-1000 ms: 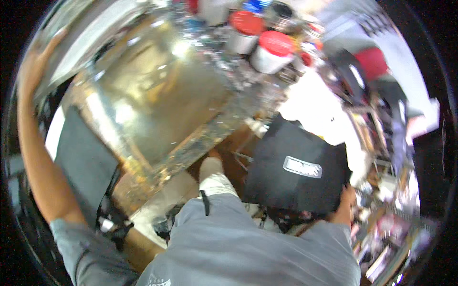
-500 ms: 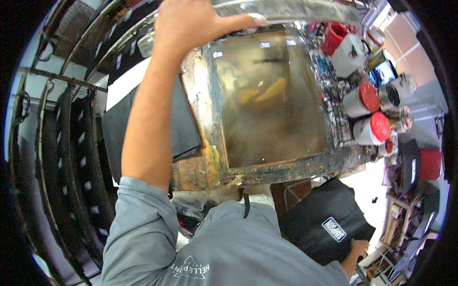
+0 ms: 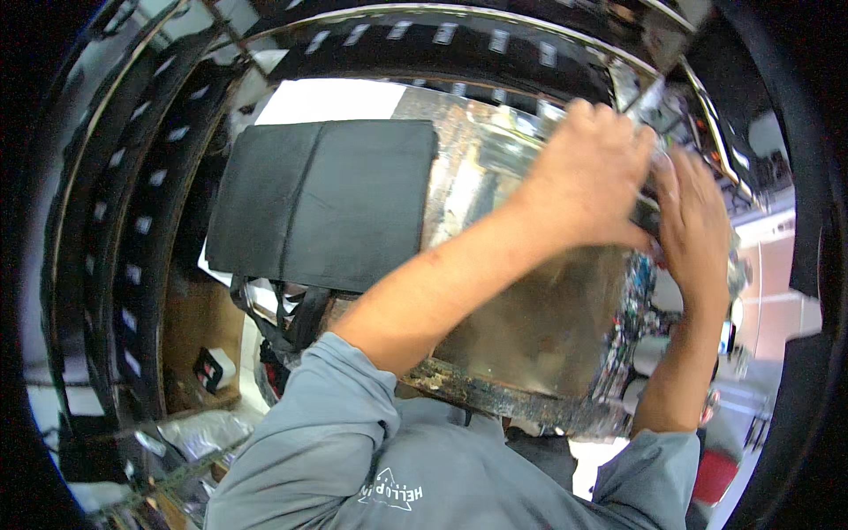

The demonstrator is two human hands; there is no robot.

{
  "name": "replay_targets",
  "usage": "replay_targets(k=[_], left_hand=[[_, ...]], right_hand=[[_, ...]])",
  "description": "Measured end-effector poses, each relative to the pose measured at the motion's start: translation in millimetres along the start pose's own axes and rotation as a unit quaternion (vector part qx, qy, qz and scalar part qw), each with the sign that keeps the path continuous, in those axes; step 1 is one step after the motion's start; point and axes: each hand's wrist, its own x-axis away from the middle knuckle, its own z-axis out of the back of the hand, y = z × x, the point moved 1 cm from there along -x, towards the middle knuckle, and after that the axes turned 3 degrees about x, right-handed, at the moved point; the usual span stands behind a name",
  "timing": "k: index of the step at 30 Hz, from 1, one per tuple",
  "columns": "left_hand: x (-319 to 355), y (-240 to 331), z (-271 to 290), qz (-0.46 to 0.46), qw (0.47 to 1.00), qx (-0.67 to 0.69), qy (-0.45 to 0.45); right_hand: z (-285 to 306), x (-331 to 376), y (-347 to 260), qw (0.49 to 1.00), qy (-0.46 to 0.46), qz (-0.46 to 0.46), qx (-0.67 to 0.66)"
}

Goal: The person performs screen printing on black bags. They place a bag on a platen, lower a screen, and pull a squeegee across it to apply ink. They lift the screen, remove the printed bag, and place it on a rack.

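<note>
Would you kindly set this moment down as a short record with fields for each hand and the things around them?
Left hand: laid over the far right corner of the printing screen, fingers curled on its edge
Right hand: close beside the left, at the same corner
Screen: paint-crusted frame, mesh smeared
Beside it: black folded garment on a white board
Clothing: grey sleeves
Blur: hands slightly smeared

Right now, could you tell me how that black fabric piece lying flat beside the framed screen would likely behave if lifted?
The black fabric piece probably flops: it lies flat with a fold line down its middle. It looks light, thin against its white board. Its matte surface seems unlikely to slip.
</note>
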Motion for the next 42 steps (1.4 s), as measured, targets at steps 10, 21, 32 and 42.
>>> replay_targets(k=[10, 21, 32, 42], left_hand=[[60.2, -10.0, -31.3, -0.093, 0.927, 0.087, 0.353], [336.2, -132.7, -139.1, 0.53, 0.824, -0.145, -0.142], [357.2, -196.0, -108.2, 0.487, 0.862, 0.025, -0.137], [261.4, -135.9, 35.1, 0.176, 0.864, 0.191, -0.431]], right_hand=[[-35.6, -27.1, 41.4, 0.957, -0.004, -0.216, -0.196], [-27.5, -56.3, 29.7, 0.946, -0.002, -0.238, -0.22], [-3.0, -56.8, -2.9, 0.959, 0.005, -0.235, -0.157], [3.0, -51.5, -1.4, 0.967, 0.026, -0.216, -0.135]])
